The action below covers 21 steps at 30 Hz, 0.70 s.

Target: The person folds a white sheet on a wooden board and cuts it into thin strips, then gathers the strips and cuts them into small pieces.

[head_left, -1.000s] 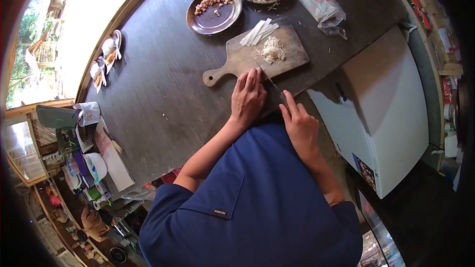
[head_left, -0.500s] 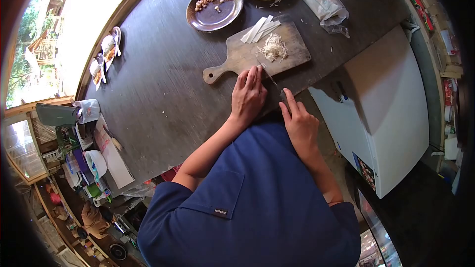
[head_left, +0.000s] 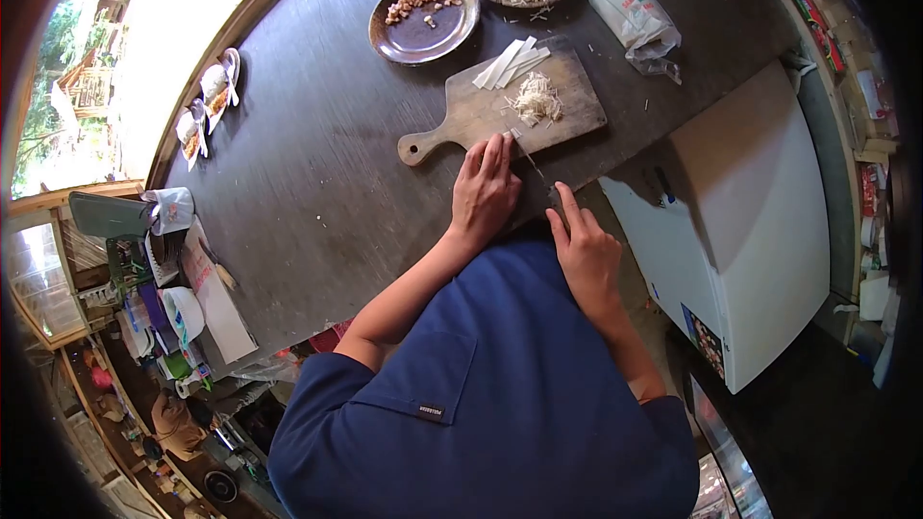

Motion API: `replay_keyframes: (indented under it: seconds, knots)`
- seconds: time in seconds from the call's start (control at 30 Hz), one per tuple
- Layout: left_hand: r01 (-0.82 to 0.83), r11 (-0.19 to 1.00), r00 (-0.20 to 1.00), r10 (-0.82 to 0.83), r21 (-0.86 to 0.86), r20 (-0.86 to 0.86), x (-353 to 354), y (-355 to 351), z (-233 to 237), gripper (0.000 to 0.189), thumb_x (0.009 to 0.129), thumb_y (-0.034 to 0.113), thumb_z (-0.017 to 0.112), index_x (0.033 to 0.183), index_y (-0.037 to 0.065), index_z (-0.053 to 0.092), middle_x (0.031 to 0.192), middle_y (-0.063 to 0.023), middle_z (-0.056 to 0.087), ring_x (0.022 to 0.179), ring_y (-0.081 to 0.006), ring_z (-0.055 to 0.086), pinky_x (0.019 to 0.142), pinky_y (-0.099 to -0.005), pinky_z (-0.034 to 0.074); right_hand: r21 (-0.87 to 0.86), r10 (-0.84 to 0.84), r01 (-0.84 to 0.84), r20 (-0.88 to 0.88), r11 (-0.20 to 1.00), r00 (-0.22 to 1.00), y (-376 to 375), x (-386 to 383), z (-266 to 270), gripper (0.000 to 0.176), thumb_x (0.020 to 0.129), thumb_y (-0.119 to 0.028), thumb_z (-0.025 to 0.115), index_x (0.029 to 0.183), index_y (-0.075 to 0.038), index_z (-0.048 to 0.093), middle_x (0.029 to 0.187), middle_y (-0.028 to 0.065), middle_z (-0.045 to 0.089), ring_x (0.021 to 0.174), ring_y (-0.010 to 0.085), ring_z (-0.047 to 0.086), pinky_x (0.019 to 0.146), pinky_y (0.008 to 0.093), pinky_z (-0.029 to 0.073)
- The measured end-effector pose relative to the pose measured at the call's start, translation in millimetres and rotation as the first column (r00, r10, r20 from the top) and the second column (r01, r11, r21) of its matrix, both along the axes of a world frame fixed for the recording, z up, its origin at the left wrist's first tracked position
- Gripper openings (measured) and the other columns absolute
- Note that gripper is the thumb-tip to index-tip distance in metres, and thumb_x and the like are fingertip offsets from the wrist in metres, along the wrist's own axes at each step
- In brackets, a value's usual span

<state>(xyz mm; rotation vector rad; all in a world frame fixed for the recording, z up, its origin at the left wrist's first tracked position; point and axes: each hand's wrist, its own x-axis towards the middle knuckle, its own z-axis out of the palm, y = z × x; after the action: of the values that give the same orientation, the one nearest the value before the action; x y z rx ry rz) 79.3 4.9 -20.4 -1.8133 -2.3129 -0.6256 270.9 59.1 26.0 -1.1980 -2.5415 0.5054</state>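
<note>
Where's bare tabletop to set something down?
Largest: dark tabletop left of the paddle-shaped wooden board, below the round brown plate, bar specks. Smaller: right of the board, below the white plastic bag. Crowded: board (pale flat strips, pale shredded pile, left hand).

Daylight glare whites out the upper-left opening (head_left: 212, 0), while the curved, blackened edges seem slightly soft.

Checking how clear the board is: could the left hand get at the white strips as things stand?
Probably yes: bare wooden cutting board shows between the left hand and the white strips; the shredded pile sits off to the right.
</note>
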Motion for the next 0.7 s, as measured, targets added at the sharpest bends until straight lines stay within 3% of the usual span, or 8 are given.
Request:
replay_keyframes:
  seconds: [0.17,0.27,0.33,0.47,0.53,0.7]
  knots:
    - [-0.008,1.0,1.0,0.008,0.012,0.002,1.1,2.1,1.6,0.069,0.082,0.013,0.072,0.146,-0.007,0.058,0.144,-0.017,0.057,0.131,-0.0323,0.054,0.115,-0.0393,0.047,0.031,0.006,-0.007,0.022,1.0,1.0,10.3,-15.1,-10.6,0.045,0.105,-0.04,0.066,0.147,-0.025,0.063,0.077,0.0076,0.067,0.061,0.0314,0.072,0.053,0.0434,0.059]
    - [-0.007,1.0,1.0,0.007,0.018,-0.005,2.0,-0.5,1.1,0.068,0.082,0.012,0.071,0.146,-0.007,0.058,0.144,-0.0169,0.057,0.131,-0.0321,0.054,0.115,-0.0391,0.047,-0.013,0.013,-0.013,0.003,1.0,1.0,12.3,-20.8,-6.5,0.045,0.106,-0.038,0.066,0.148,-0.024,0.061,0.083,0.0103,0.071,0.067,0.0363,0.072,0.057,0.0476,0.058]
    - [-0.003,1.0,1.0,0.003,0.024,0.001,-1.0,1.5,2.9,0.068,0.082,0.012,0.071,0.145,-0.008,0.058,0.143,-0.0169,0.057,0.131,-0.032,0.054,0.115,-0.0389,0.047,0.042,0.019,-0.018,-0.019,0.999,1.0,7.2,-12.2,-4.5,0.045,0.105,-0.04,0.067,0.147,-0.025,0.062,0.077,0.0074,0.067,0.059,0.0318,0.071,0.053,0.0434,0.059]
    - [-0.017,0.999,0.999,0.015,0.033,0.046,4.1,2.6,4.6,0.063,0.083,0.008,0.07,0.143,-0.007,0.06,0.142,-0.0169,0.057,0.131,-0.0345,0.053,0.114,-0.0422,0.047,0.009,-0.007,0.007,0.04,1.0,0.999,-0.7,-2.2,-1.0,0.045,0.105,-0.04,0.067,0.146,-0.024,0.063,0.077,0.0073,0.068,0.059,0.0321,0.071,0.053,0.0432,0.06]
    - [-0.015,0.999,0.999,0.013,0.034,0.051,2.8,2.0,4.8,0.062,0.083,0.008,0.07,0.143,-0.007,0.06,0.142,-0.0168,0.058,0.131,-0.0348,0.054,0.114,-0.0421,0.047,-0.092,-0.011,0.017,0.056,0.996,0.998,1.6,-7.2,-4.0,0.045,0.106,-0.037,0.065,0.149,-0.023,0.059,0.086,0.0107,0.074,0.07,0.0365,0.073,0.059,0.047,0.06]
    - [-0.017,0.999,0.999,0.016,0.031,0.038,4.2,1.8,3.2,0.062,0.084,0.009,0.07,0.143,-0.008,0.06,0.142,-0.0171,0.058,0.13,-0.0337,0.055,0.114,-0.0406,0.047,-0.049,-0.013,0.013,0.012,0.999,1.0,8.2,-21.4,-3.9,0.042,0.106,-0.037,0.065,0.144,-0.02,0.06,0.091,0.0115,0.076,0.073,0.0375,0.075,0.06,0.0471,0.061]
